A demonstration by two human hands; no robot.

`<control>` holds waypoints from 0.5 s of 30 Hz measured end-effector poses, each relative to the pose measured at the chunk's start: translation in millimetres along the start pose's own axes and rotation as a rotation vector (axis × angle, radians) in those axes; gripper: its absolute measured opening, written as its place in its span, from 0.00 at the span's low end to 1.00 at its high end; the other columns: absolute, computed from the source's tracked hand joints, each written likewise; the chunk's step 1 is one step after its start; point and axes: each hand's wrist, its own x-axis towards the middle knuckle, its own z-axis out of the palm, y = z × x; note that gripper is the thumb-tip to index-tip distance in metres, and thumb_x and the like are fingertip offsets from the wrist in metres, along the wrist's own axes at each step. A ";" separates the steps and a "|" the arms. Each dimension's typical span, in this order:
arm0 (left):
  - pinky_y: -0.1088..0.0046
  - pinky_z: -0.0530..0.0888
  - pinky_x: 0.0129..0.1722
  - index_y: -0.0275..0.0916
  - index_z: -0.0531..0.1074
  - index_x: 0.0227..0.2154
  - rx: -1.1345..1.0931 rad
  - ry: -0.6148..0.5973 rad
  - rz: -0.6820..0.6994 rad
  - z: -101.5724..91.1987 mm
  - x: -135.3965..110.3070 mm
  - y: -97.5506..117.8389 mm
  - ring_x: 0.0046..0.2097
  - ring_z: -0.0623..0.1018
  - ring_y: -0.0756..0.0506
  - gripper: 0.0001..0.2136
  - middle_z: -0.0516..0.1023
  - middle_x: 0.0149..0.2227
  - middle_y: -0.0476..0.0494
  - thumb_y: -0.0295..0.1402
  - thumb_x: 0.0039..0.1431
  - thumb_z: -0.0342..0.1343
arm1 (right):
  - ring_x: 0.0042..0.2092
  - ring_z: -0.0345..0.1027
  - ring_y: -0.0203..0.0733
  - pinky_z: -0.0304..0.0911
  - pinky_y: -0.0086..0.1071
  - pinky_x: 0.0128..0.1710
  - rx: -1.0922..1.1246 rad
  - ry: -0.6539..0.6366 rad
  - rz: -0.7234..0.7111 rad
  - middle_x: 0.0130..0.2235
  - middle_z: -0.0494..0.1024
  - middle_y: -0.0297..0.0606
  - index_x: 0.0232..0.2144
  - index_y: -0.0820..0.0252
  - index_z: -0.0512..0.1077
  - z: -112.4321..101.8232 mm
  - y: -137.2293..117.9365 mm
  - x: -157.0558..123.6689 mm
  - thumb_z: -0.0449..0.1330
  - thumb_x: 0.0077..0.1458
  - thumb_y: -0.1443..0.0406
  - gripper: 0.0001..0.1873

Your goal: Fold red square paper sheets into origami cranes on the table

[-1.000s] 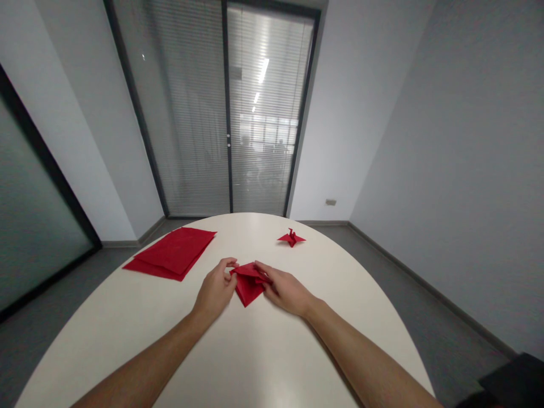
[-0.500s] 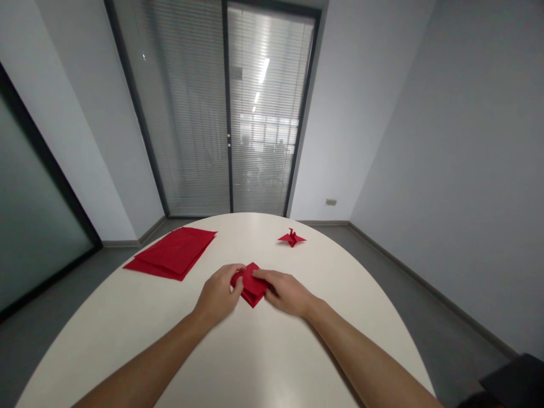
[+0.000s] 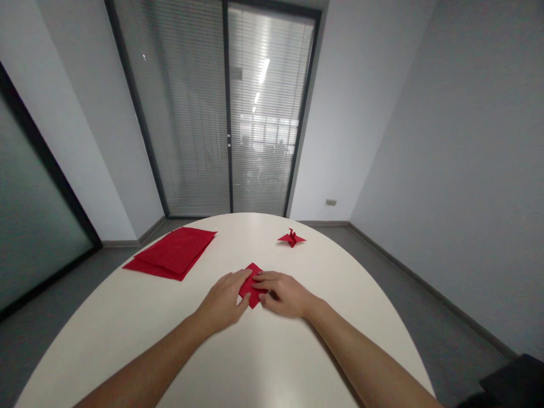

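Note:
A small folded square of red paper lies flat on the table, one corner pointing toward me. My left hand rests over its left side, fingers stretched along the edge and thumb apart near the lower left edge. On the right side, my right hand lays its extended fingers across the upper face, with the thumb on the lower right edge. Both hands press on the paper without gripping it. Part of its left and right corners is hidden under the fingers.
Large red paper sheets lie stacked at the left of the round white table. A folded red paper crane stands at the back right. Beyond the table is a glass partition with blinds. A dark object shows at lower right.
The raised layers of the folded paper now lie flat. My left fingers have moved from pinching its left edge to lying on it; my right fingers have spread over its face.

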 end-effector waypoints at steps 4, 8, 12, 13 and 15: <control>0.48 0.65 0.64 0.38 0.69 0.59 0.051 -0.048 0.010 -0.7 -0.8 1.6 0.64 0.69 0.36 0.22 0.71 0.62 0.35 0.31 0.62 0.52 | 0.58 0.69 0.46 0.63 0.39 0.60 -0.009 0.038 0.006 0.55 0.77 0.45 0.50 0.59 0.77 0.4 -0.7 1.8 0.56 0.63 0.65 0.16; 0.48 0.64 0.64 0.39 0.69 0.60 0.051 -0.067 0.038 -5.2 -1.1 4.9 0.64 0.69 0.36 0.23 0.70 0.63 0.36 0.32 0.61 0.53 | 0.52 0.72 0.47 0.65 0.40 0.55 -0.016 0.058 0.035 0.49 0.80 0.42 0.48 0.59 0.76 1.4 -0.2 2.5 0.60 0.58 0.67 0.15; 0.50 0.65 0.64 0.41 0.70 0.58 0.020 -0.060 0.096 -9.4 -1.2 7.8 0.62 0.71 0.37 0.23 0.72 0.61 0.38 0.35 0.59 0.57 | 0.47 0.73 0.48 0.67 0.42 0.50 -0.042 0.084 0.123 0.45 0.80 0.42 0.47 0.59 0.74 0.5 0.1 2.3 0.62 0.57 0.65 0.14; 0.50 0.64 0.64 0.41 0.71 0.57 0.015 -0.063 0.111 -10.1 -1.3 8.4 0.62 0.72 0.37 0.23 0.73 0.61 0.38 0.35 0.59 0.58 | 0.48 0.72 0.48 0.66 0.43 0.51 -0.039 0.088 0.131 0.46 0.80 0.43 0.49 0.59 0.73 0.6 0.5 2.0 0.62 0.56 0.65 0.17; 0.51 0.64 0.65 0.41 0.72 0.56 0.013 -0.076 0.131 -11.1 -1.6 9.2 0.62 0.72 0.37 0.22 0.72 0.61 0.38 0.36 0.58 0.59 | 0.53 0.70 0.51 0.64 0.45 0.56 -0.023 0.077 0.133 0.52 0.78 0.45 0.55 0.59 0.70 1.6 2.2 1.2 0.64 0.54 0.63 0.25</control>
